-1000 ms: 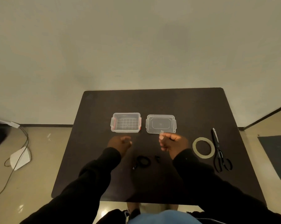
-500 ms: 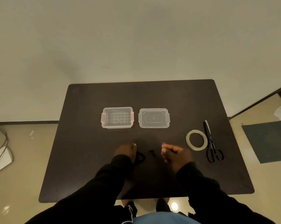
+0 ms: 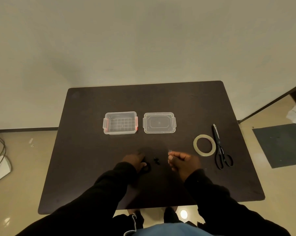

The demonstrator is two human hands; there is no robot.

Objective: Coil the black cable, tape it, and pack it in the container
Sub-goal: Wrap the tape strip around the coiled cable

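Note:
The coiled black cable (image 3: pixel 147 167) lies on the dark table (image 3: pixel 92 159) near the front middle. My left hand (image 3: pixel 135 160) rests on its left side with fingers closed over the coil. One cable plug (image 3: pixel 156 160) sticks out between my hands. My right hand (image 3: pixel 182 161) hovers just right of it, pinching a small clear strip of tape (image 3: pixel 169 151) between thumb and fingers. The clear container (image 3: pixel 120 123) with red latches stands open farther back, and its lid (image 3: pixel 159 123) lies flat beside it on the right.
A roll of clear tape (image 3: pixel 204 145) lies at the right, with black scissors (image 3: pixel 220 148) just beyond it. The table's front edge is close to my body. A dark mat (image 3: pixel 280 145) and a white device with a cord (image 3: pixel 0 167) are on the floor.
My left hand dropped from above the table onto the coiled cable. My right hand came down toward the table, still pinching the tape strip. The view shifted as my head moved.

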